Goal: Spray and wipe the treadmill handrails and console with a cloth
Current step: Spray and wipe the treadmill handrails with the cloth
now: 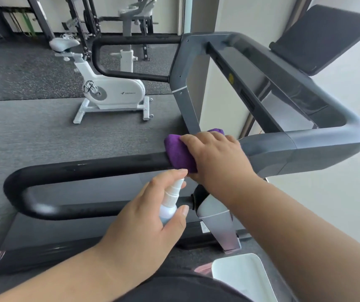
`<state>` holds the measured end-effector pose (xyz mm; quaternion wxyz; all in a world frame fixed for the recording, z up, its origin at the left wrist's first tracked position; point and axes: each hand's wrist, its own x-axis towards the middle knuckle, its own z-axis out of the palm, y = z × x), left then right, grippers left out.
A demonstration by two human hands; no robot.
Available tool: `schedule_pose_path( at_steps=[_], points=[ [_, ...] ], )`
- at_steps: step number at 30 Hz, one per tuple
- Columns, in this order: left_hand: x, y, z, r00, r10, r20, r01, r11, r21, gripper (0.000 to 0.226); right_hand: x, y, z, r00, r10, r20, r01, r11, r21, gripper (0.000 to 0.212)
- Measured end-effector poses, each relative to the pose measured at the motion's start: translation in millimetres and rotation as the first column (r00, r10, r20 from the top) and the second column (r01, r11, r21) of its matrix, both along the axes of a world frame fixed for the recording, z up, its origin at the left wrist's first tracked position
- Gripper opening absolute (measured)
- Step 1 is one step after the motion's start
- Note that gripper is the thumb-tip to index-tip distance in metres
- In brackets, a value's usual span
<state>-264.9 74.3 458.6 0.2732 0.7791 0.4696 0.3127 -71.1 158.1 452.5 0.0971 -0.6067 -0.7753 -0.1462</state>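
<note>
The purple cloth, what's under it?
The folded purple cloth is wrapped over the black padded treadmill handrail, pressed by the right hand. The rail section beneath is hidden.

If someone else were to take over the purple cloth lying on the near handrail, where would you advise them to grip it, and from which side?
Grip the purple cloth from above, as the right hand does now, fingers curling over the far side and thumb on the near side. It is folded and draped over the round black handrail, so wrapping around the bar would probably hold it best. Its left end shows free; the right is covered.

purple cloth [178, 152] wrapped over black handrail [92, 166]
</note>
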Motion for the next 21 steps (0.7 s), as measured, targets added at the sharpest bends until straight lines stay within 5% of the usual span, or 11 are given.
schedule_pose_path(
  at_steps=[9,21],
  points=[
    [-40,-6,-1,0.993,0.111,0.040,-0.108,0.991,-0.076,0.053,-15,7,21,0.988,0.037,0.150,-0.015,0.990,-0.143,0.055],
    [-55,-2,-13,0.971,0.218,0.101,-0.216,0.976,-0.029,0.058,-127,27,27,0.956,0.290,0.050,-0.268,0.930,-0.252,0.043]
  ],
)
